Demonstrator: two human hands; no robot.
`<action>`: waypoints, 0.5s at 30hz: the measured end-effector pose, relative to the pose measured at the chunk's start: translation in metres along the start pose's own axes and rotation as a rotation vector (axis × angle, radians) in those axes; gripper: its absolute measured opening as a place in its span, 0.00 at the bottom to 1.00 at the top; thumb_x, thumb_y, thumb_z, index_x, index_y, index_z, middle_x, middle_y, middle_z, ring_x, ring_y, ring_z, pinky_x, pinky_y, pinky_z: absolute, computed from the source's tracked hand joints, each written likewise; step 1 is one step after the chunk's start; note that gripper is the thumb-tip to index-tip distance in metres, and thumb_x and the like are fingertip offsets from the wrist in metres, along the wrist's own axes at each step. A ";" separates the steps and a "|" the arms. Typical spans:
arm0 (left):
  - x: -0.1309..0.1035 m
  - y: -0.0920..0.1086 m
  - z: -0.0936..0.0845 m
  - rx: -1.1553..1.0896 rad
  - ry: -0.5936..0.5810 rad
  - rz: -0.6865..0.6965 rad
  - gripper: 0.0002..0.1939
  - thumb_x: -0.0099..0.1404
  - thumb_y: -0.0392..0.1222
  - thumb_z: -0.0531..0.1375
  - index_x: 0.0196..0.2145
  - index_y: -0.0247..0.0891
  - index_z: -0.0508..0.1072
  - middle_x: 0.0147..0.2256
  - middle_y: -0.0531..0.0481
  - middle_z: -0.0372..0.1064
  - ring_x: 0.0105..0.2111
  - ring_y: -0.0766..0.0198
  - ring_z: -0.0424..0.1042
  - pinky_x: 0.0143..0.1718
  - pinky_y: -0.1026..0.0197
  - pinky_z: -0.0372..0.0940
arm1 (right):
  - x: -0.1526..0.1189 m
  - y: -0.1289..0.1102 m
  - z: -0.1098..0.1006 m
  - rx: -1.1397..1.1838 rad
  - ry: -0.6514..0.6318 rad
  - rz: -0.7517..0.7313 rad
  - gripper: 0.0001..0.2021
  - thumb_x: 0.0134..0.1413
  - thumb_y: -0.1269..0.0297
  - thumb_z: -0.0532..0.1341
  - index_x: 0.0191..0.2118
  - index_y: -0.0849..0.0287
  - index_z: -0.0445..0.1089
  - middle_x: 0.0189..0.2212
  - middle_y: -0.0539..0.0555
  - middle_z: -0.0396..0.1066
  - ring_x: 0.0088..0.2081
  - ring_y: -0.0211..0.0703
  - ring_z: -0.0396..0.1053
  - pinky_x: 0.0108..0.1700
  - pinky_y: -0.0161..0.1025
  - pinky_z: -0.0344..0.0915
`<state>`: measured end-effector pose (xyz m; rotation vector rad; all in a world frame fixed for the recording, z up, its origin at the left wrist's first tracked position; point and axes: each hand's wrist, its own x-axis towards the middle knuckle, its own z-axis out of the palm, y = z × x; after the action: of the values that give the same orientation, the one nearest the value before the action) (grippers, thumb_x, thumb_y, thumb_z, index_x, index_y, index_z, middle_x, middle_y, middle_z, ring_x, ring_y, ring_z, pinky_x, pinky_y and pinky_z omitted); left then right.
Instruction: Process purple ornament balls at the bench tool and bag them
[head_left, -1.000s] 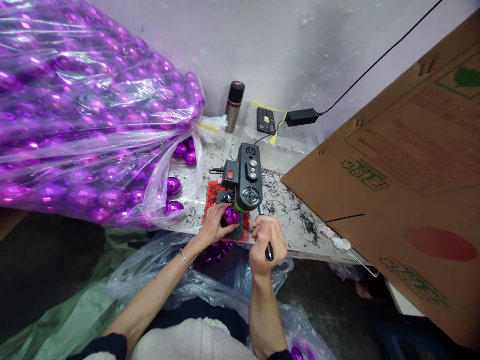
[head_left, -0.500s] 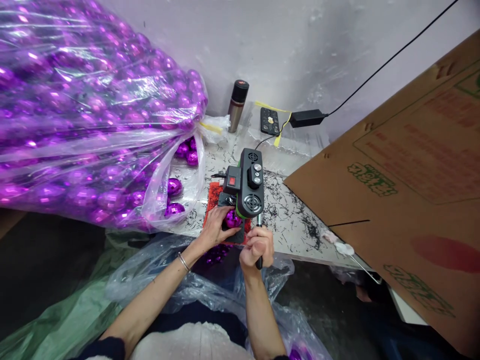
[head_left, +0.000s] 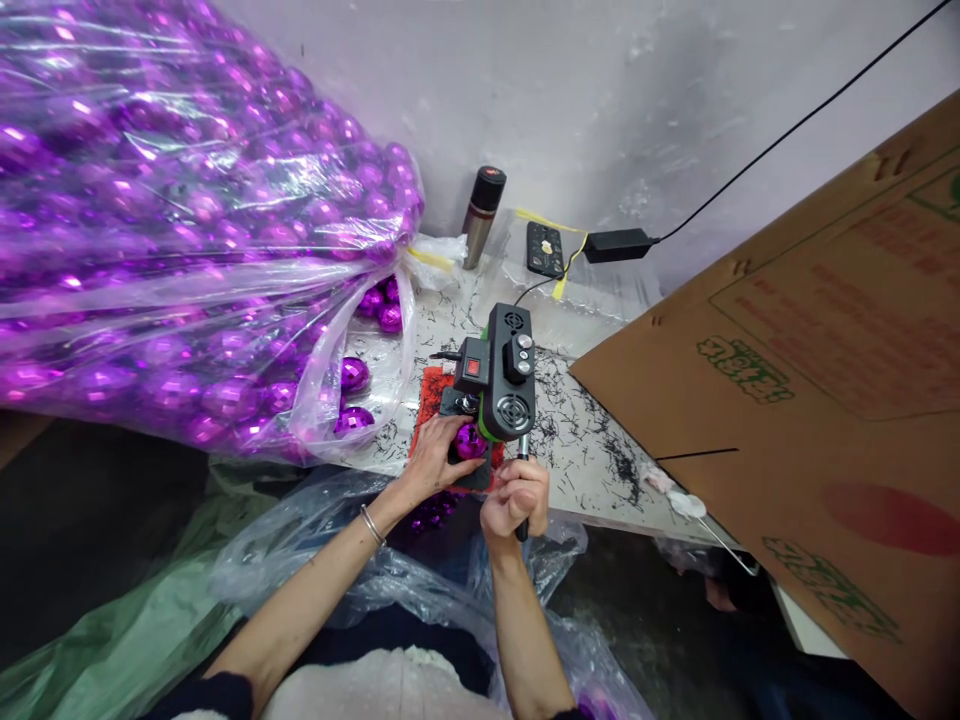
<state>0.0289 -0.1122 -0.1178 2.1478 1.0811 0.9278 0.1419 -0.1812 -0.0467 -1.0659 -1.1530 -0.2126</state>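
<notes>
Thumb and fingers of my left hand point(head_left: 439, 455) close round a shiny purple ball ornament point(head_left: 470, 440). The ball sits on the dark base plate point(head_left: 474, 476) of a small black machine point(head_left: 511, 370) with a red switch and silver knobs. My right hand point(head_left: 516, 497) is wrapped round the black-handled lever point(head_left: 523, 450) at the machine's front right. A red mat point(head_left: 430, 395) lies under the machine. Two loose purple balls point(head_left: 355, 374) rest left of it, beside the bag's opening.
A big clear bag point(head_left: 187, 270) full of purple balls fills the left. Behind the machine stand a flask point(head_left: 484, 215), a phone point(head_left: 544, 248) and a power adapter point(head_left: 619, 245). A cardboard box point(head_left: 787, 400) leans in from the right. Short black bits point(head_left: 619, 450) litter the table.
The whole view has shifted slightly. Both hands keep their places, the left on the ball and the right on the lever, with no clear movement of either.
</notes>
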 end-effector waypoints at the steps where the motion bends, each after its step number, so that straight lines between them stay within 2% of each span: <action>1: 0.000 0.000 0.001 0.001 0.001 -0.003 0.33 0.67 0.55 0.73 0.64 0.41 0.73 0.57 0.38 0.79 0.59 0.42 0.77 0.66 0.38 0.67 | -0.001 0.001 0.001 0.011 0.004 0.007 0.21 0.79 0.60 0.48 0.29 0.53 0.61 0.28 0.46 0.62 0.26 0.38 0.65 0.34 0.43 0.66; 8: 0.002 0.000 0.004 -0.022 0.037 0.029 0.34 0.66 0.55 0.74 0.64 0.38 0.73 0.57 0.36 0.79 0.58 0.42 0.78 0.64 0.39 0.69 | -0.006 0.008 0.000 0.068 0.007 0.034 0.23 0.80 0.58 0.47 0.28 0.54 0.59 0.29 0.46 0.63 0.27 0.37 0.66 0.35 0.42 0.67; 15: 0.005 -0.001 0.005 -0.034 0.010 0.006 0.35 0.65 0.55 0.75 0.64 0.41 0.74 0.57 0.38 0.79 0.59 0.42 0.77 0.65 0.36 0.68 | -0.007 0.017 0.001 0.036 0.010 -0.005 0.22 0.80 0.58 0.47 0.28 0.54 0.59 0.28 0.45 0.63 0.26 0.36 0.66 0.36 0.42 0.68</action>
<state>0.0345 -0.1081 -0.1203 2.1219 1.0573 0.9537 0.1491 -0.1745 -0.0625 -1.0293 -1.1468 -0.2002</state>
